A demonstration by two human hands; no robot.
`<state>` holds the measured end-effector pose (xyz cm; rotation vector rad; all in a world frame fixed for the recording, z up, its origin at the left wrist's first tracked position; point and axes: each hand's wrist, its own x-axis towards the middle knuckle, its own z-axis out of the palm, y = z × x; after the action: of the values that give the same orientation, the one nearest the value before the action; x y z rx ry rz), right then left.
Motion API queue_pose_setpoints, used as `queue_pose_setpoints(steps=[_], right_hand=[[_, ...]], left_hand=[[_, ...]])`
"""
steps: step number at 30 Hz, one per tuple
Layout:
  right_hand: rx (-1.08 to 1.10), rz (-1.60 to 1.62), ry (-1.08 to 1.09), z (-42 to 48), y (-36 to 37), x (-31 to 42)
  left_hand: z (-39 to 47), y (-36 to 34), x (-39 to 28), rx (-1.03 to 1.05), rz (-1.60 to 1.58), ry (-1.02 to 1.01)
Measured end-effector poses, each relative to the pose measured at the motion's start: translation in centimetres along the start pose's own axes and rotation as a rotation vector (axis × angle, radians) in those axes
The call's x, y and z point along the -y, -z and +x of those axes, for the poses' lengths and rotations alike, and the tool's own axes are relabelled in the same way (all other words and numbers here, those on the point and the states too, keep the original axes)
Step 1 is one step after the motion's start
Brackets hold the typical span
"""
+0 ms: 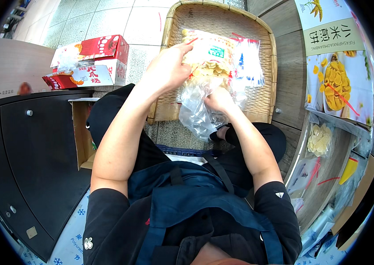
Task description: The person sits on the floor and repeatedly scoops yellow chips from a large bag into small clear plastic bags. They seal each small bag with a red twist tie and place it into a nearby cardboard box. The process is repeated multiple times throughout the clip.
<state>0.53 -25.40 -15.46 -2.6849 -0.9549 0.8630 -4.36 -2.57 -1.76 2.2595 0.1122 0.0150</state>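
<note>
A clear plastic bag of pale yellow chips (215,68) with a green label lies in the woven bamboo tray (272,66). My left hand (172,68) is at the bag's upper left side, fingers spread over its edge, near a red strip. My right hand (220,99) is at the near end, its fingers curled in the crumpled clear plastic (195,112); what they grip is hidden. Beside the chips, on the right, lie printed white and blue plastic packets (250,63).
Red and white cartons (119,59) stand on the floor at left, above a black cabinet (44,142). On the right are a printed carton (336,82) and an open wooden drawer (329,165) with a small bag of chips (319,139). An open cardboard box (82,132) is by my left knee.
</note>
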Motion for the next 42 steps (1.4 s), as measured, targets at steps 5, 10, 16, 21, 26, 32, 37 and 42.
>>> queue_pose_setpoints(steps=[5, 10, 16, 21, 26, 32, 37, 42], right_hand=[[0.009, 0.261, 0.074, 0.9, -0.4, -3.6], [-0.043, 0.009, 0.000, -0.5, -0.1, -0.1], [-0.166, -0.017, 0.176, -1.0, 0.2, 0.2], [-0.248, 0.277, 0.108, -1.1, 3.8, -1.5], [-0.087, 0.966, -0.103, -3.4, 11.2, -1.7], [-0.311, 1.411, 0.104, -4.7, 6.1, -0.9], [-0.301, 1.254, -0.112, -3.8, 6.3, 3.9], [-0.248, 1.024, -0.079, -4.9, 8.7, 5.7]], left_hand=[[-0.2, 0.6, -0.1, 0.136, 0.056, 0.069], [-1.0, 0.6, 0.5, 0.083, 0.145, 0.080], [-1.4, 0.0, 1.2, -0.001, 0.101, 0.036], [-1.7, -0.4, 0.7, 0.036, -0.011, 0.049], [-2.8, -1.9, -0.2, -0.008, 0.034, -0.067], [-3.4, -3.6, -1.9, 0.004, -0.034, -0.017], [-3.3, -3.7, -2.2, -0.027, -0.047, 0.023], [-3.3, -3.9, -1.8, 0.006, 0.034, -0.036]])
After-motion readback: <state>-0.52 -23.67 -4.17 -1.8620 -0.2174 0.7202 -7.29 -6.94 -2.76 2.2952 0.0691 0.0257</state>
